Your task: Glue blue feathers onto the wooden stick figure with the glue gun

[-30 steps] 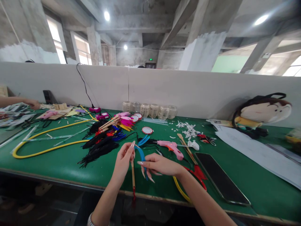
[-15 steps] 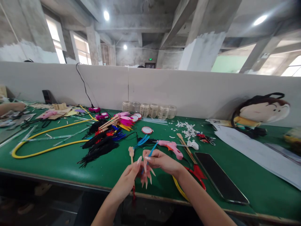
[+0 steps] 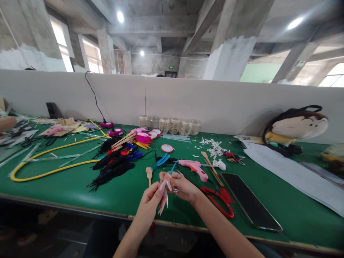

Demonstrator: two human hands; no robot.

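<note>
My left hand (image 3: 148, 204) pinches a thin wooden stick (image 3: 149, 177), whose flat paddle-shaped end rises above my fingers. My right hand (image 3: 178, 185) meets it over the front of the green work mat (image 3: 67, 190) and pinches a slim blue feather (image 3: 172, 170). Just behind my hands, a second blue feather (image 3: 161, 161) lies on the mat. A pink hot glue gun (image 3: 193, 168) sits close to the right of my right hand. Black feathers (image 3: 113, 171) lie to the left of my hands.
Red-handled scissors (image 3: 219, 202) and a dark flat panel (image 3: 251, 202) lie to the right. A yellow tube (image 3: 53, 154) curves across the left. Pink and orange feathers (image 3: 141, 138), glass jars (image 3: 169, 126), and white scraps (image 3: 212, 147) lie further back. A co-worker's hand (image 3: 6, 123) shows at far left.
My hands have drawn closer together. The wooden stick now stands with its paddle end up, and a blue feather has come into my right hand. The co-worker's hand has moved left.
</note>
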